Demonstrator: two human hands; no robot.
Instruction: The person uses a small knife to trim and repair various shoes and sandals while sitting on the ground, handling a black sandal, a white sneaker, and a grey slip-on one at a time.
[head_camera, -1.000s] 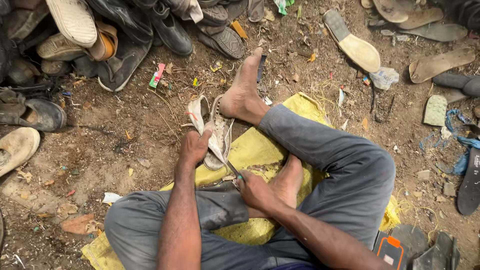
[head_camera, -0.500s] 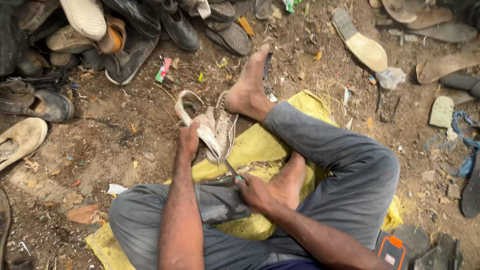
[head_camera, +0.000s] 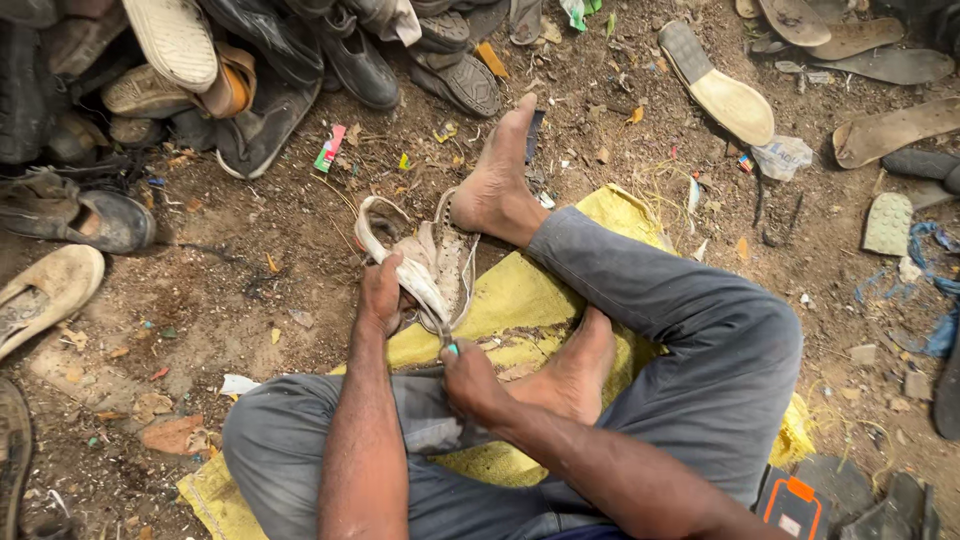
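Left hand (head_camera: 381, 293): gripping a worn white shoe upper (head_camera: 425, 268), fingers pressed around its edge.
Right hand (head_camera: 468, 378): closing its grip on a small cutting tool (head_camera: 447, 340) with a teal tip, just at 6 o'clock of the upper.
Shoe upper: lying over the yellow sack (head_camera: 520, 300), beside the bare foot (head_camera: 495, 180).
Surroundings: old shoes (head_camera: 200, 70) piling at 11 o'clock on the dirt ground (head_camera: 230, 250).

Even, bright daylight; shadows soft and short. No glare. Focus sharp around the yellow sack (head_camera: 520, 290); slight softening and wide-angle stretching toward frame corners farthest from the sack.
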